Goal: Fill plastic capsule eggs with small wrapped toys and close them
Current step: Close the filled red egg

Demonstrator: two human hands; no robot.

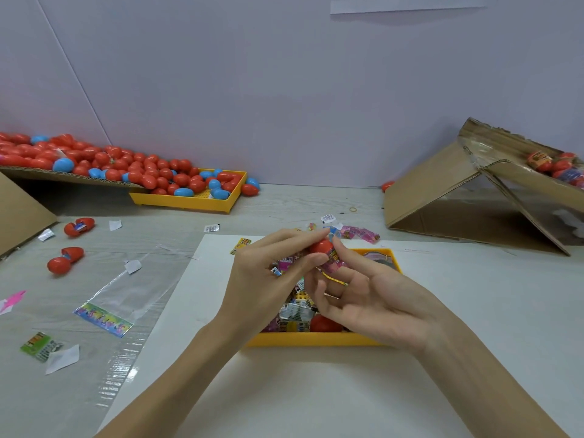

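Above the near tray [316,341], a yellow bin of wrapped toys on the counter [284,203], two hands work a red egg [321,246] and a pink toy packet [334,262]. The left hand [268,279] pinches the egg between thumb and forefinger from the left; the right hand [363,298] holds the packet against the egg with thumb and forefinger, its other fingers loosely spread. The likely snag, by the look of it: the crinkled wrapper juts out past the shell, and foil caught in the seam would keep the halves from snapping shut, or the smooth shell could squirt from so light a pinch and drop into the tray. That tray also holds one red shell [325,324] among the packets. Far left of it, a second yellow tray [189,202] catches red and blue eggs spilling off a cardboard ramp [63,177] (whether these are filled cannot be told). Left of the near tray, two open eggs [72,241] lie on the counter. To its right, a tipped carton [442,188] holds several eggs at its upper edge.
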